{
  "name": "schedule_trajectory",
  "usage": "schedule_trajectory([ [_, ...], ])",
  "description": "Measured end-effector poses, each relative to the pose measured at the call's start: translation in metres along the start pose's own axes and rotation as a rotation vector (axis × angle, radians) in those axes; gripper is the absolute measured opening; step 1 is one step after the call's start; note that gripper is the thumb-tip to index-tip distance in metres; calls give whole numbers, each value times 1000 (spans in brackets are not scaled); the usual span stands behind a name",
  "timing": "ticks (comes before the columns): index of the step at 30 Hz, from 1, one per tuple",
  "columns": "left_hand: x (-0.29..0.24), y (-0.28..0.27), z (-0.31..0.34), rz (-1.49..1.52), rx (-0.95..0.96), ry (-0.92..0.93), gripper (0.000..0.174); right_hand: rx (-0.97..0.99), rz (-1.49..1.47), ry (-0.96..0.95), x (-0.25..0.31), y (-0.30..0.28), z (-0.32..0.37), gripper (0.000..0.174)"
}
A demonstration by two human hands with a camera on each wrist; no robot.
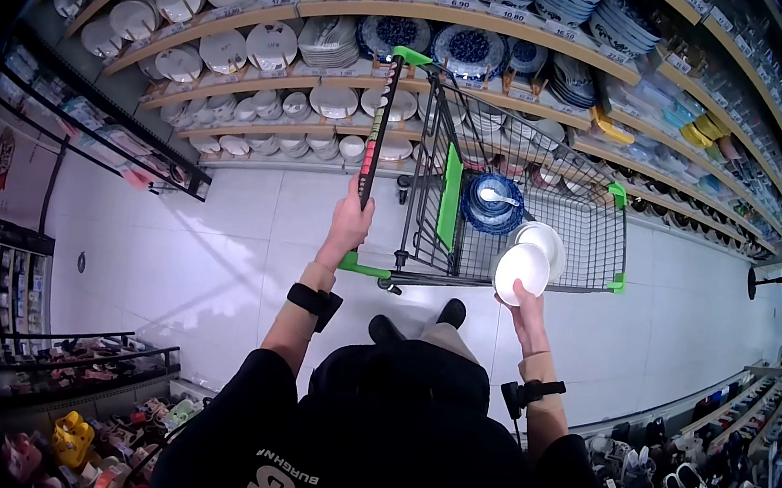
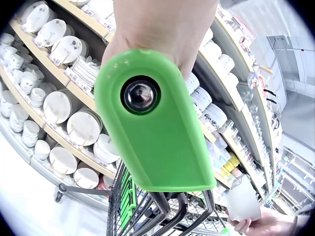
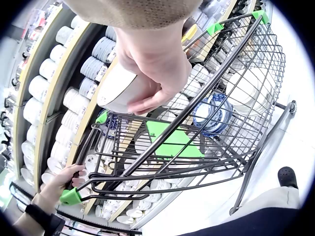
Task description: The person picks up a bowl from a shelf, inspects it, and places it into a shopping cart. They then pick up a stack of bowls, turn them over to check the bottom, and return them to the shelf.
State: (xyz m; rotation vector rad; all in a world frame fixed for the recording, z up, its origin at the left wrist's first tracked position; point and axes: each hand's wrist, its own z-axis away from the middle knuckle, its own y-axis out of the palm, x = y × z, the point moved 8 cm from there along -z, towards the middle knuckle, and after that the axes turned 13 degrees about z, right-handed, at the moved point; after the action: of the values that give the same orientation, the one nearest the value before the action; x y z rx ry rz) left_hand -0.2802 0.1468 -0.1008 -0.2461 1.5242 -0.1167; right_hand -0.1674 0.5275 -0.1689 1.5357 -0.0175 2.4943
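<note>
In the head view my left hand (image 1: 349,224) grips the handle bar (image 1: 377,136) of a wire shopping cart (image 1: 592,224). My right hand (image 1: 529,320) holds a white bowl (image 1: 521,270) by its rim, above the cart's near side. Inside the cart lie blue patterned dishes (image 1: 490,219) with a white spoon (image 1: 497,196) on top, and white dishes (image 1: 553,246) partly hidden by the held bowl. The right wrist view has my thumb and fingers around the bowl (image 3: 120,91). A green handle end (image 2: 147,137) fills the middle of the left wrist view, hiding the left fingers.
Shelves (image 1: 371,78) of plates and bowls stand beyond the cart. Shoes on racks (image 1: 662,487) are at the lower right, with more footwear (image 1: 73,439) at the lower left. A black wire rack (image 1: 113,140) stands at the left. Pale tiled floor (image 1: 205,271) surrounds the cart.
</note>
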Motion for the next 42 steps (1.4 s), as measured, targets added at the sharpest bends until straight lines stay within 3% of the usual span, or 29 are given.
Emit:
schedule_trajectory([
  [14,10,-35,12,-119,-59,-39,56,30,36,71,-6,12,-26,55],
  [23,9,-61,28,-231,-91,-144,53,89,24,209,-65,26,-54,52],
  [27,6,-71,28,-241,-95,-87,54,59,8,206,-64,40,-51,50],
  [30,10,-81,31,-208,-90,-204,54,59,22,192,-65,49,-48,50],
  [37,21,-107,31,-144,-68,-100,55,11,70,152,-69,74,-42,52],
  [38,30,-112,29,-153,-68,17,54,-4,74,141,-67,79,-41,51],
  [40,22,-119,29,-111,-77,70,53,-32,79,125,-72,85,-43,51],
  [42,23,-128,31,-124,-36,-91,54,-38,92,132,-78,92,-40,51],
])
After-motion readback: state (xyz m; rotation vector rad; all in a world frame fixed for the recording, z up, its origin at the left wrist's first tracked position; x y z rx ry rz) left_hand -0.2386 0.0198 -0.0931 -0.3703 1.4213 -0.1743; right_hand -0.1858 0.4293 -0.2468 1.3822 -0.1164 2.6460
